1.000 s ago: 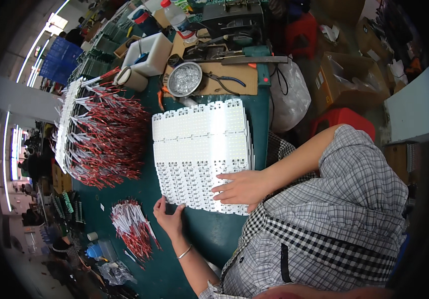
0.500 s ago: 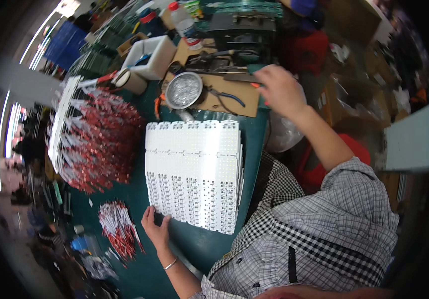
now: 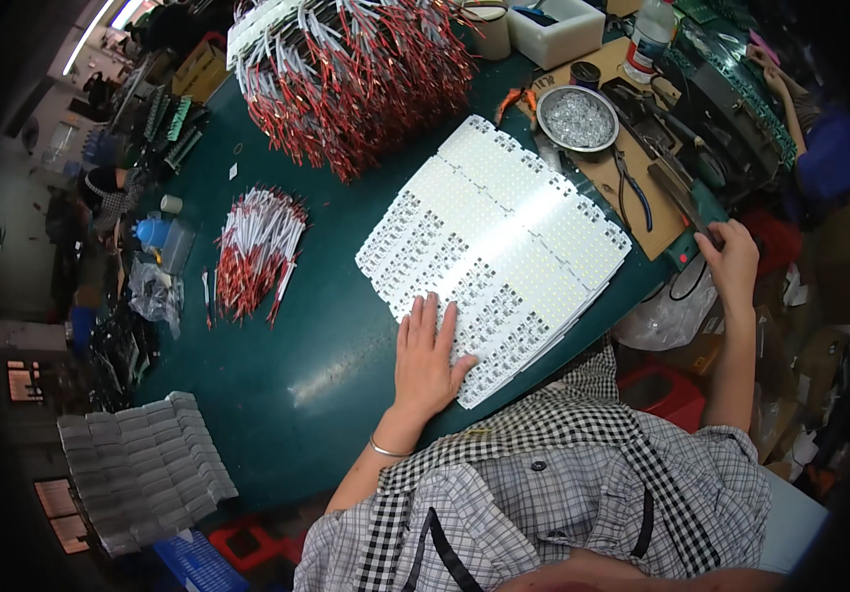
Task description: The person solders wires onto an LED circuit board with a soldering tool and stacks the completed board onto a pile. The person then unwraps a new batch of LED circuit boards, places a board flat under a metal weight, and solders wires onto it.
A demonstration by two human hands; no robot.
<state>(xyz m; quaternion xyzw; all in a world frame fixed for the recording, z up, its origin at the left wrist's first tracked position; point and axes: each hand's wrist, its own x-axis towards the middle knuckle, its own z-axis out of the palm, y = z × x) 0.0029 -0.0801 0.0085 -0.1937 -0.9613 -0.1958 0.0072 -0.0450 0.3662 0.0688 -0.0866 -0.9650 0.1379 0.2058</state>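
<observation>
A wide white panel of joined circuit strips (image 3: 504,227) lies on the dark green table (image 3: 287,375), slanting from the near edge toward the far right. My left hand (image 3: 426,357) rests flat on the panel's near corner, fingers spread, holding nothing. My right hand (image 3: 732,262) reaches out to the table's right edge. Its fingers curl at the end of a long dark tool (image 3: 680,195); whether they grip it is unclear.
A big pile of red-and-white wired parts (image 3: 356,59) fills the far table, with a smaller bundle (image 3: 257,252) at left. A metal bowl (image 3: 576,116) and pliers (image 3: 632,183) sit on a brown board. Grey trays (image 3: 139,464) are stacked lower left. Another person's hand (image 3: 775,74) works at top right.
My head has turned, so the table looks rotated. My left hand moved from beside the panel onto its near corner. My right hand came back from the far table to the right edge.
</observation>
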